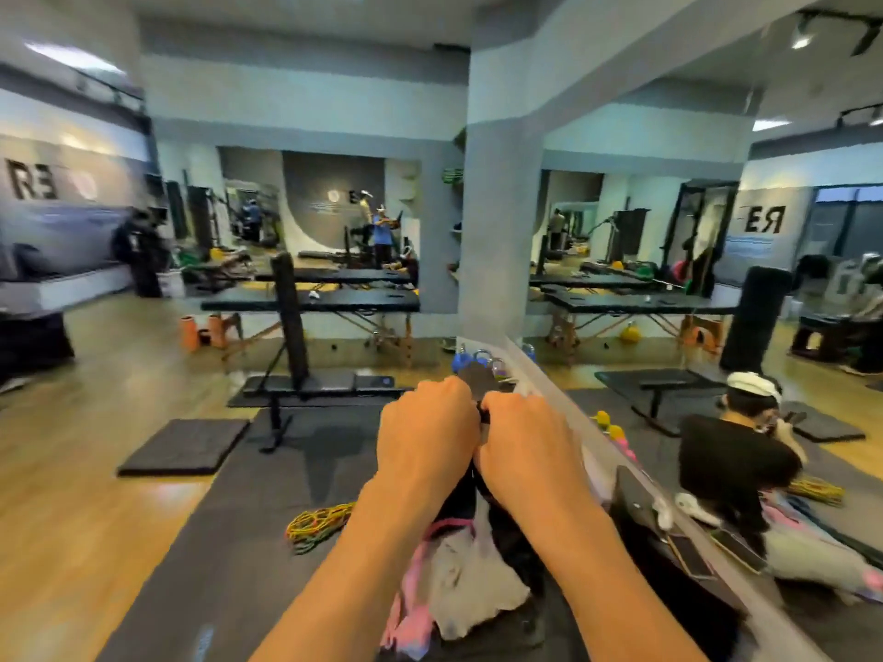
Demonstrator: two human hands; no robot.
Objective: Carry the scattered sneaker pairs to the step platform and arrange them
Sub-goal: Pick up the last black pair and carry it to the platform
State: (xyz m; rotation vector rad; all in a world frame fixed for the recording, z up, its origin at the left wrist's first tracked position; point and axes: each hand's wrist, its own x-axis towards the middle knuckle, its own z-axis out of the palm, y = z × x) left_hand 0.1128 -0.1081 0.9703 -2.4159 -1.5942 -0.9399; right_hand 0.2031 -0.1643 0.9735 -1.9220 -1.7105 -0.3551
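My left hand [425, 437] and my right hand [521, 451] are held close together in front of me, both with curled fingers. They grip a dark item that looks like a black sneaker [480, 382]; only its top edge shows above my knuckles. Below my forearms lies a heap with a grey-white and pink sneaker [458, 580] and more black footwear [518, 542], partly hidden by my arms. A black block [635, 504] sits by the mirror on the right; I cannot tell if it is the step platform.
A mirror wall [597, 422] runs along my right and reflects a seated person [736, 461]. Ahead are a black workout bench [306, 382], a floor pad [186, 446], coloured ropes [320, 523], kettlebells [463, 363], massage tables [310, 301] and a grey pillar [501, 231].
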